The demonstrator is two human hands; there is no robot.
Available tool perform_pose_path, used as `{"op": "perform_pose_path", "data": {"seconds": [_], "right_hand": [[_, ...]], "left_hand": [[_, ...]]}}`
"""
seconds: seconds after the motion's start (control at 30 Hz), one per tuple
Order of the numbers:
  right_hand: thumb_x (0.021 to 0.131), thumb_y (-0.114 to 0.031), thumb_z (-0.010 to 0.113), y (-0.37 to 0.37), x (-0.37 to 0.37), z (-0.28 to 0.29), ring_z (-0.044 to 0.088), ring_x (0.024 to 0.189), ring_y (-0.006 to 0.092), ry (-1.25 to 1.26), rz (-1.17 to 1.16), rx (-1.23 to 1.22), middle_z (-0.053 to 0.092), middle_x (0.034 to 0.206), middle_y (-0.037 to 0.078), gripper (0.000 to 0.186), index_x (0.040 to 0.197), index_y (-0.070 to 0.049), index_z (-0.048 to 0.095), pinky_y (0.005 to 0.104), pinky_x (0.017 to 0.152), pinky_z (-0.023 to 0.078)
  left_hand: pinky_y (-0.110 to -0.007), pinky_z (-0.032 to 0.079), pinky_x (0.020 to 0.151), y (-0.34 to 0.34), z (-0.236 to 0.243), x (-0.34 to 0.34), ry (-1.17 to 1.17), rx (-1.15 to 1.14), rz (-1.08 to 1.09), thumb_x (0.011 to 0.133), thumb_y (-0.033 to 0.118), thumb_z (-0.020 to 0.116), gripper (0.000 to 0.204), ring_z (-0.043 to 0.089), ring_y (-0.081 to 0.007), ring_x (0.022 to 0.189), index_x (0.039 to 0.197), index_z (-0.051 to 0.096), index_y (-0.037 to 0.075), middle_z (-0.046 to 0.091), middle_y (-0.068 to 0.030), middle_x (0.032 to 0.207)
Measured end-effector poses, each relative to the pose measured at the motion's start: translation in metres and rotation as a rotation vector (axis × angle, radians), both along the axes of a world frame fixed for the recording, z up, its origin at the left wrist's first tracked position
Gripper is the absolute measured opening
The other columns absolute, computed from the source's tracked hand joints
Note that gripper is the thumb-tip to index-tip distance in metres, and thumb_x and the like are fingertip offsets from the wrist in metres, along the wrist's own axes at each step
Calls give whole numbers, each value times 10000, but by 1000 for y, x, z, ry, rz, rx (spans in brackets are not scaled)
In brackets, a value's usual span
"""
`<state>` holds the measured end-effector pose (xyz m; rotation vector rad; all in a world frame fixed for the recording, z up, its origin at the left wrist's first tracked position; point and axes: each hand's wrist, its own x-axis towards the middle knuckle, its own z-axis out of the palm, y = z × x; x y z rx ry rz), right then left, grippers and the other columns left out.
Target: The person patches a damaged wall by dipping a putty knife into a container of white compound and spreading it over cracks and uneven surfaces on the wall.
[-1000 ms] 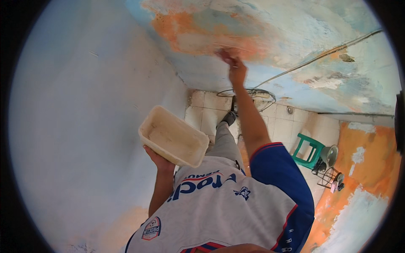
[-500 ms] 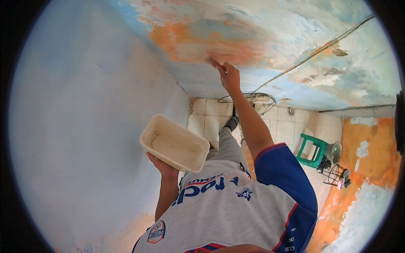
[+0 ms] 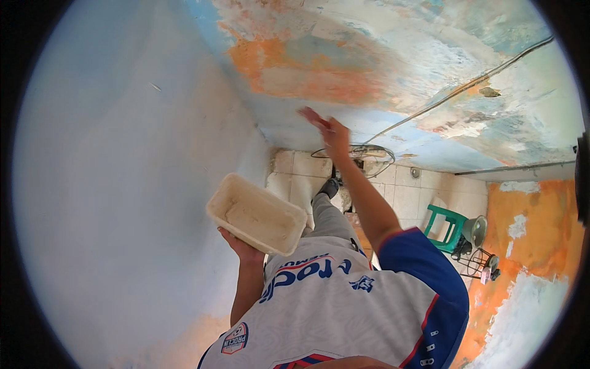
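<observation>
A cream rectangular plastic tub [image 3: 258,216] is tilted in front of my body, with pale residue smeared inside. My left hand [image 3: 243,247] grips it from below and along its near left side; most of the fingers are hidden under it. Stretched forward, my right hand [image 3: 336,139] is closed around a reddish flat putty knife [image 3: 313,117], blurred by motion. The blade end is close to the patchy wall [image 3: 344,80], which carries orange, white and light blue layers. Whether it touches the wall I cannot tell.
A smooth bluish-white wall [image 3: 135,184] rises close on the left. A cable [image 3: 455,92] runs down the front wall to a coiled cord [image 3: 387,161] on the tiled floor. To the right stand a green plastic stool [image 3: 447,229] and a fan [image 3: 475,232].
My right hand has moved down and back from the orange patch with the putty knife. The tub stays in my left hand. The whole view has shifted slightly.
</observation>
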<state>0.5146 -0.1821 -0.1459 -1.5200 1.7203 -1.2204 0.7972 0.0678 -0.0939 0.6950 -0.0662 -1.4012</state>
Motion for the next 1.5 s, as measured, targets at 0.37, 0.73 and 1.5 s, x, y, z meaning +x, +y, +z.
{"op": "perform_pose_path", "data": {"seconds": [0.37, 0.73, 1.5], "right_hand": [[913, -271, 752, -16, -157, 1, 682, 794, 141, -64, -442, -187, 755, 858, 112, 307, 1021, 17, 741, 305, 723, 526], [907, -225, 707, -60, 134, -16, 612, 742, 465, 111, 35, -142, 625, 768, 245, 227, 844, -27, 612, 477, 633, 483], [899, -254, 725, -98, 106, -30, 649, 818, 459, 230, 64, -178, 685, 869, 228, 229, 959, -41, 664, 467, 704, 513]], "left_hand": [[-483, 435, 1134, -11, 15, -3, -45, -11, -35, 979, 741, 367, 809, 457, -304, 1389, 1562, 321, 183, 419, -68, 1553], [-500, 434, 1134, 12, 28, 9, -100, 18, 87, 976, 745, 361, 810, 460, -311, 1388, 1554, 334, 179, 427, -83, 1548], [-497, 394, 1161, 26, 16, 17, -37, 89, 88, 984, 730, 361, 788, 414, -311, 1428, 1569, 324, 203, 391, -69, 1588]]}}
